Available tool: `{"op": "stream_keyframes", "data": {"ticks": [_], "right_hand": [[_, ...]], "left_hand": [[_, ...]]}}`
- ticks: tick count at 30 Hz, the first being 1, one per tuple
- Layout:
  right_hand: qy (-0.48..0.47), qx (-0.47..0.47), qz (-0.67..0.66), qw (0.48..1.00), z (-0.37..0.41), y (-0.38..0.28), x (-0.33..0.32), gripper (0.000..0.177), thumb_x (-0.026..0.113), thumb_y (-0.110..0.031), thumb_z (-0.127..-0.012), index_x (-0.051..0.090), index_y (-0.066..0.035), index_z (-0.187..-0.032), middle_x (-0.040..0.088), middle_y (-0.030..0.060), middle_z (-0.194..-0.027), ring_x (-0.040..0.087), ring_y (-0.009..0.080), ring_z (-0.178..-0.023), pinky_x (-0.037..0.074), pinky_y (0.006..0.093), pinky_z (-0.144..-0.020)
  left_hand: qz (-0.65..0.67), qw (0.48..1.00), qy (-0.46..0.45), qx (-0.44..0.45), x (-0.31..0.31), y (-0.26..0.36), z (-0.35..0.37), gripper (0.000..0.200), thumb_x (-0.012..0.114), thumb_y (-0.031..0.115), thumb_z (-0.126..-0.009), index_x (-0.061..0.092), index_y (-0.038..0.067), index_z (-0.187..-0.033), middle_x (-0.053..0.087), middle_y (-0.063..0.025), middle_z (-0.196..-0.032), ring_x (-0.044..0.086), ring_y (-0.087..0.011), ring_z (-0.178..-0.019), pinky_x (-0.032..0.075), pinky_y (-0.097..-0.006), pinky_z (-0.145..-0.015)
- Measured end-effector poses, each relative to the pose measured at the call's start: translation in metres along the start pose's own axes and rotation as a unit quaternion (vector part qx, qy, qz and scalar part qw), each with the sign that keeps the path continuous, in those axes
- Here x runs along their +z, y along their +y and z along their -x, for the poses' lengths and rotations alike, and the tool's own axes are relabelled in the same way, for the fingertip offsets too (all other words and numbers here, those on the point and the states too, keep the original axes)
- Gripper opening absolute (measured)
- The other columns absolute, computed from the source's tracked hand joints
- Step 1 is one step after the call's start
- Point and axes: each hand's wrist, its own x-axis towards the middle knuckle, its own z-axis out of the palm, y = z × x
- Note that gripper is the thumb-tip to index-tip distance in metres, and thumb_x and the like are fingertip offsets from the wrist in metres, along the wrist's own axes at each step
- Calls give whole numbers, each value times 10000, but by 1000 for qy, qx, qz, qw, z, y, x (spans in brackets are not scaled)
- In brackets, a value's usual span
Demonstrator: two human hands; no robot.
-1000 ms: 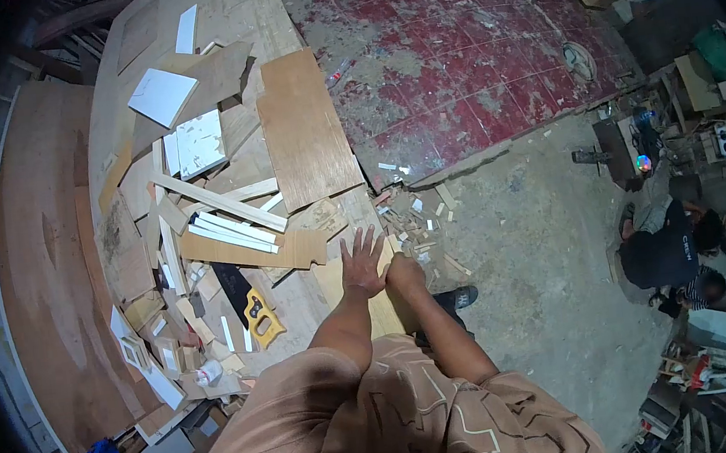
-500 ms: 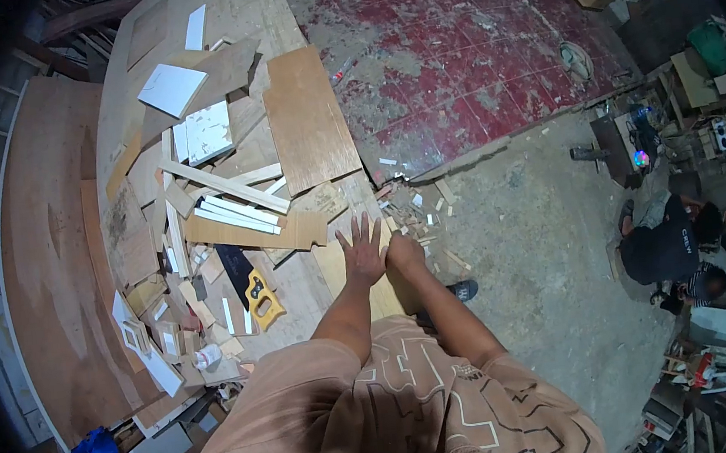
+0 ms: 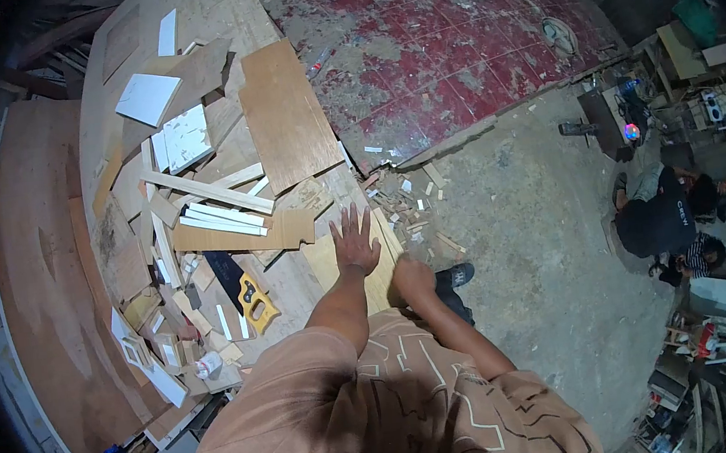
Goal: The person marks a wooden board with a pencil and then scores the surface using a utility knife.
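Cluttered with offcuts, the long wooden surface (image 3: pixel 216 13) carries a yellow-handled handsaw (image 3: pixel 249 297) at left. Just right of it, the left hand (image 3: pixel 355 245) lies flat, fingers spread, on a pale plywood board (image 3: pixel 331 271) at the surface's edge. The right hand (image 3: pixel 412 279) is curled closed at that board's edge; any grip is hidden.

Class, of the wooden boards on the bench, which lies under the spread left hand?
The pale yellowish plywood board at the bench edge; the left hand rests flat on it.
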Motion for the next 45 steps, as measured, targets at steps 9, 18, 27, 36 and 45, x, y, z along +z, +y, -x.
{"op": "stream_keyframes", "data": {"ticks": [9,18,27,36,45], "right_hand": [[-73,-6,12,997,12,-9,-28,259,505,-154,-858,679,26,-923,684,257,-933,682,424,-870,553,491,-738],[-11,1,-15,1000,-63,-27,14,234,491,-164,-886,618,11,-975,684,258,-908,690,397,-857,551,493,-744],[-105,14,8,994,54,9,-38,203,538,-121,-843,580,39,-960,675,271,-842,683,428,-795,553,501,-696],[-35,5,-43,998,-65,-34,10,277,500,-191,-887,595,37,-1012,669,291,-914,672,435,-890,539,513,-770],[-87,16,-19,996,57,23,-28,216,549,-147,-844,561,41,-950,660,292,-804,673,450,-798,539,526,-716]], "left_hand": [[40,999,-4,-3,0,-2,-2,795,483,432,-876,133,183,-1545,33,-132,-1610,27,-327,-1484,4,-588,-1158],[4,1000,-28,-2,2,-3,-5,770,484,419,-888,150,181,-1540,46,-139,-1607,18,-335,-1482,2,-578,-1160],[49,999,-7,1,6,-5,-2,743,448,439,-908,162,164,-1536,61,-143,-1604,30,-340,-1480,12,-592,-1153],[28,1000,-5,3,6,-5,-4,704,455,394,-921,185,173,-1532,42,-125,-1610,36,-323,-1482,13,-584,-1157],[62,998,15,13,6,-5,-3,721,482,343,-894,207,125,-1523,84,-169,-1596,67,-367,-1471,39,-598,-1149]]}}
